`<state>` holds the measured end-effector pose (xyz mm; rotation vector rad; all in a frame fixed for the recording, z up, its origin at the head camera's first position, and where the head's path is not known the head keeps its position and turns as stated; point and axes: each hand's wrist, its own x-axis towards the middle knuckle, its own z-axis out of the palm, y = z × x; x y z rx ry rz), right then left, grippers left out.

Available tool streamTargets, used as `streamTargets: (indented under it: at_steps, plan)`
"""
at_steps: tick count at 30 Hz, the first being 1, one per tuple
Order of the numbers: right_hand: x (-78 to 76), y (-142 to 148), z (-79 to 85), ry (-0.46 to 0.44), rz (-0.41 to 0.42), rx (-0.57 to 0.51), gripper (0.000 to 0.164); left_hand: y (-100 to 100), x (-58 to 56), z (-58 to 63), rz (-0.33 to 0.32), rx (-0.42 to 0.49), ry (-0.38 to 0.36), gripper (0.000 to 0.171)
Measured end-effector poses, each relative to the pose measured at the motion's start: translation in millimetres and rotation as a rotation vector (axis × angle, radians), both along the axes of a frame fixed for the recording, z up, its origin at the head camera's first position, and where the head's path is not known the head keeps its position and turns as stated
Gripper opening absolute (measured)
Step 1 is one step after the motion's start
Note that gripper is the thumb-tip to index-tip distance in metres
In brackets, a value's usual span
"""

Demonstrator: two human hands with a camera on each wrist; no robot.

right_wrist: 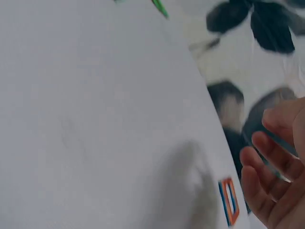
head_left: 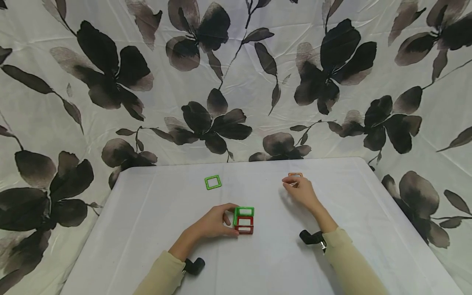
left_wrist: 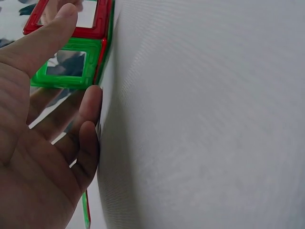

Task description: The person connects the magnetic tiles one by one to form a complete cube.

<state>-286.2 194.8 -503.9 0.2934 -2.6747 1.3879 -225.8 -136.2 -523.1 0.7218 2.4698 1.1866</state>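
Note:
On the white table, my left hand spans the left side of a small box-like build of square magnetic tiles. Its thumb presses on a red tile in the left wrist view, and a green tile shows between thumb and fingers. From the head view the build has a green upper part and a red lower part. My right hand hovers by an orange tile at the back right. Nothing is between its loosely bent fingers; the right wrist view shows the orange tile lying apart from the fingertips.
A lone green tile lies flat toward the back of the table, left of the build. A floral cloth hangs behind and around the table edges. Each wrist carries a black camera.

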Motion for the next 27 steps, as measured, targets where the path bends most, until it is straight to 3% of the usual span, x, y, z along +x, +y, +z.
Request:
streamTargets:
  at_steps: [3,9,13,20,27]
  plan:
    - [-11.7,24,0.3,0.01,-0.064,0.117,0.021,0,-0.4,0.3,0.007,-0.016,0.004,0.075]
    - [-23.5,57,-4.3,-0.097,-0.101,0.276,0.027,1,-2.0,-1.6,0.006,-0.022,0.018,0.075]
    - [-27.4,69,-11.2,-0.122,-0.086,0.29,0.025,2,-2.9,-3.2,0.027,-0.042,0.013,0.076]
    - [-33.7,79,-24.3,-0.087,-0.047,0.279,0.024,1,-3.4,-4.5,0.038,-0.042,-0.006,0.078]
    - [-37.4,78,-25.5,-0.089,-0.044,0.367,0.023,1,-3.5,-5.1,0.032,-0.027,0.012,0.078]
